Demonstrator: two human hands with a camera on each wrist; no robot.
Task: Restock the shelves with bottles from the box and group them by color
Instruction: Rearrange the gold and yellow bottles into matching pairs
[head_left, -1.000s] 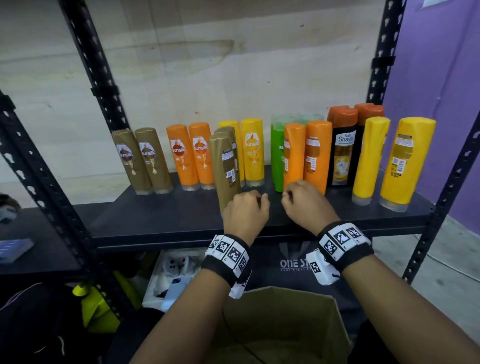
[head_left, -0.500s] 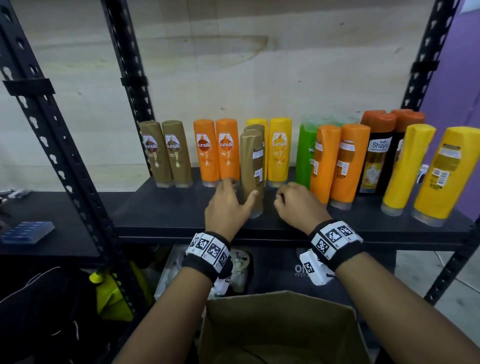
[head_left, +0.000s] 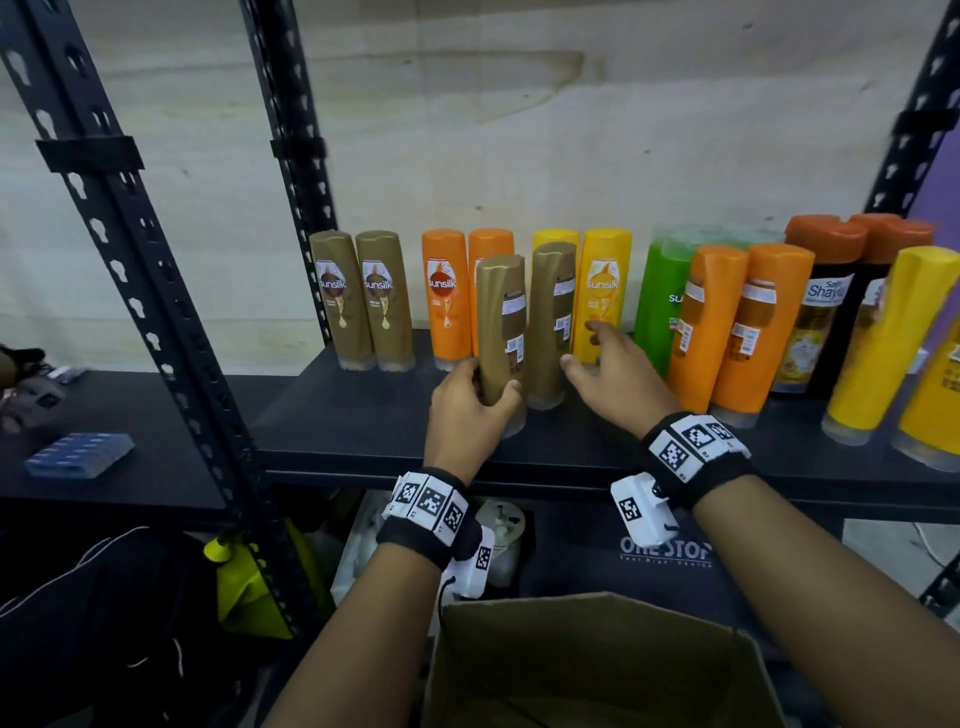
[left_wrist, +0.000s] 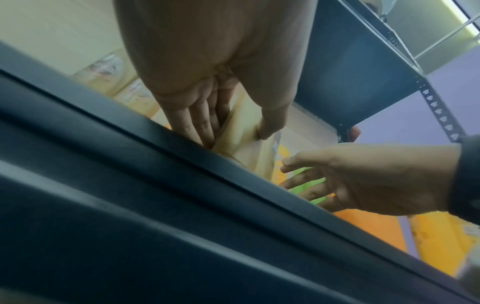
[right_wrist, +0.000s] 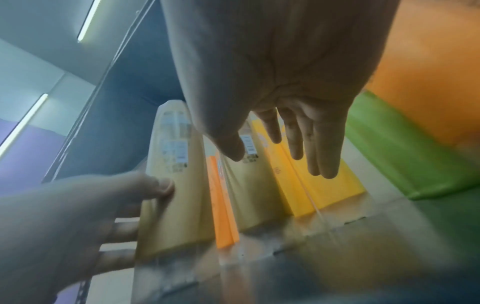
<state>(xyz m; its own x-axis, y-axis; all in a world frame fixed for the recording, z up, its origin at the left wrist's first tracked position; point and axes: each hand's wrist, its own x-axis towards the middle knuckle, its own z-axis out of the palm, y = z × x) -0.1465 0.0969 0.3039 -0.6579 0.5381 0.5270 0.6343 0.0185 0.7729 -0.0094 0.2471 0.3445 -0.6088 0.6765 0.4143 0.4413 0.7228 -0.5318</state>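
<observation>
Two gold-brown bottles stand at the front of the dark shelf (head_left: 363, 415). My left hand (head_left: 480, 389) grips the left gold bottle (head_left: 501, 322) low on its body, thumb on the right side and fingers (left_wrist: 197, 127) on the left. My right hand (head_left: 579, 345) is open with straight fingers (right_wrist: 298, 142). Its thumb is close beside the right gold bottle (head_left: 550, 317); contact is unclear. Two more gold bottles (head_left: 363, 301) stand at the back left. The cardboard box (head_left: 597, 665) sits below me; its inside is mostly hidden.
Behind stand orange bottles (head_left: 447, 296), yellow bottles (head_left: 605, 291) and a green bottle (head_left: 660, 296). To the right are two orange bottles (head_left: 737, 322), dark bottles with orange caps (head_left: 826, 312) and yellow bottles (head_left: 883, 338). Black uprights (head_left: 156, 291) frame the shelf; bare shelf lies front left.
My left hand has taken hold of the front gold bottle and drawn it left, away from the second one. My right hand has uncurled and reached to the second gold bottle.
</observation>
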